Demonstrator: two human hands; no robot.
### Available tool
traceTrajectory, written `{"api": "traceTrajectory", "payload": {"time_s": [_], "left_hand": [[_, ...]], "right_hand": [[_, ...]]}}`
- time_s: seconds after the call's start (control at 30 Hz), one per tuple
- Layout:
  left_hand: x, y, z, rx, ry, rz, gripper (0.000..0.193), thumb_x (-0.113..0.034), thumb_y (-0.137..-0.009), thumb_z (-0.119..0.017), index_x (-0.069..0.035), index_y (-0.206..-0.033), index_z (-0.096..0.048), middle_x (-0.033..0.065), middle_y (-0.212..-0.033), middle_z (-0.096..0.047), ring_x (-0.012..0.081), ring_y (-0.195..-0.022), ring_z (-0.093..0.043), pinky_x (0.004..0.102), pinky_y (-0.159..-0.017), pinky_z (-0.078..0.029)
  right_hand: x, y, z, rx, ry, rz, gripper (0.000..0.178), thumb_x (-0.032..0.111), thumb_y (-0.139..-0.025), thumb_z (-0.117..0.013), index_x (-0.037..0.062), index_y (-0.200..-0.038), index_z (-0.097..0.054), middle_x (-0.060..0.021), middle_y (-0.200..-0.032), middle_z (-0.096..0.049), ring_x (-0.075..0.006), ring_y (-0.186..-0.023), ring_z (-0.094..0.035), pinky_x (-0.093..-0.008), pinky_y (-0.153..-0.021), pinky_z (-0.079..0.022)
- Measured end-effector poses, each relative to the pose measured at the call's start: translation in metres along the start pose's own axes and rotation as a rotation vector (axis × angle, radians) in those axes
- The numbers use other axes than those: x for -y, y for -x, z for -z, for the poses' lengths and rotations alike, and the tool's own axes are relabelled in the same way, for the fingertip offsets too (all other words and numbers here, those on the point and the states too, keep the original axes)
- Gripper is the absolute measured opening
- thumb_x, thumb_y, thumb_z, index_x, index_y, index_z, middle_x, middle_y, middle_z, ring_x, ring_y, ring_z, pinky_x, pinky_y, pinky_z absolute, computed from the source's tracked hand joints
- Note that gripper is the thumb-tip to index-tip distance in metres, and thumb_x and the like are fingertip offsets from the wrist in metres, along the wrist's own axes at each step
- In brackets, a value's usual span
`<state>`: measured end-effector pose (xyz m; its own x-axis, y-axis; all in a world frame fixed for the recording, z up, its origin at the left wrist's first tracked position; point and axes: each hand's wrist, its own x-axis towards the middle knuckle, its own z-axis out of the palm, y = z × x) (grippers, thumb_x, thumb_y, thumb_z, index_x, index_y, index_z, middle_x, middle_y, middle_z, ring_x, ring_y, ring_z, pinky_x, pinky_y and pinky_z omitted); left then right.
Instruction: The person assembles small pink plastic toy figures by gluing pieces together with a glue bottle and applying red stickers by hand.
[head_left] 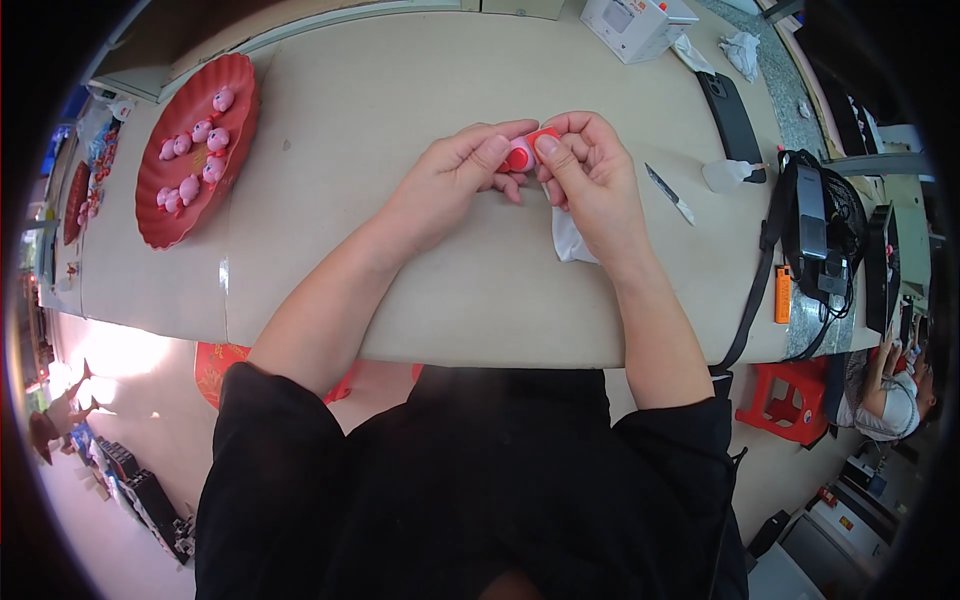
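Above the middle of the table, my two hands meet around one small thing. Thumb and fingers of my left hand (458, 172) are closed on a small pink-and-red figure (519, 158). My right hand (597, 175) pinches an orange-red flat part (542, 138) against the figure's far right side; whether the two are joined I cannot tell. A white cloth (570, 240) hangs or lies below my right palm, partly covered by the hand. Over at the left, a red scalloped plate (163, 215) bears several small pink figures (217, 138) with red parts.
Right of my hand lies a craft knife (670, 194), with a small translucent bottle (727, 175) and a black phone (731, 120) beyond. A white box (637, 27) stands at the far edge. A black strapped bag (825, 230) and an orange-cased object (783, 294) sit at the right edge.
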<state>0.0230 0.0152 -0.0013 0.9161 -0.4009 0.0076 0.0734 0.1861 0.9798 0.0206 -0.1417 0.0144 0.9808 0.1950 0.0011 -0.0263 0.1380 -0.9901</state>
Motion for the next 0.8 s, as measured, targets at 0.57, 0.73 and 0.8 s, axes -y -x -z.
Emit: {"api": "traceTrajectory", "payload": {"time_s": [0.57,0.73,0.8], "left_hand": [[-0.004,0.010,-0.007,-0.040,-0.381,-0.093,0.027,-0.013,-0.088,-0.049,0.002,-0.106,-0.036,0.0123,-0.088,-0.053,0.0186,-0.085,-0.055,0.0284,-0.072,-0.046],[0.002,0.001,-0.012,-0.052,-0.397,-0.106,0.027,-0.010,-0.085,-0.052,0.000,-0.101,-0.033,0.0144,-0.091,-0.053,0.0193,-0.085,-0.055,0.0289,-0.073,-0.046],[0.005,-0.002,-0.012,-0.068,-0.419,-0.174,0.026,-0.010,-0.085,-0.052,0.000,-0.099,-0.033,0.0151,-0.092,-0.053,0.0200,-0.085,-0.055,0.0291,-0.073,-0.046]], "right_hand": [[-0.001,0.005,-0.009,0.042,-0.118,-0.073,0.015,0.012,-0.086,-0.052,0.0026,-0.092,-0.042,-0.0019,-0.062,-0.051,-0.0056,-0.047,-0.044,-0.0182,-0.043,-0.034],[0.003,0.004,0.005,0.047,-0.092,-0.199,0.018,0.020,-0.086,-0.053,0.0041,-0.083,-0.045,-0.0017,-0.062,-0.050,-0.0058,-0.046,-0.042,-0.0193,-0.040,-0.033],[0.002,0.000,0.007,0.033,-0.077,-0.174,0.019,0.021,-0.086,-0.052,0.0046,-0.080,-0.046,-0.0015,-0.061,-0.050,-0.0056,-0.046,-0.042,-0.0194,-0.040,-0.033]]}}
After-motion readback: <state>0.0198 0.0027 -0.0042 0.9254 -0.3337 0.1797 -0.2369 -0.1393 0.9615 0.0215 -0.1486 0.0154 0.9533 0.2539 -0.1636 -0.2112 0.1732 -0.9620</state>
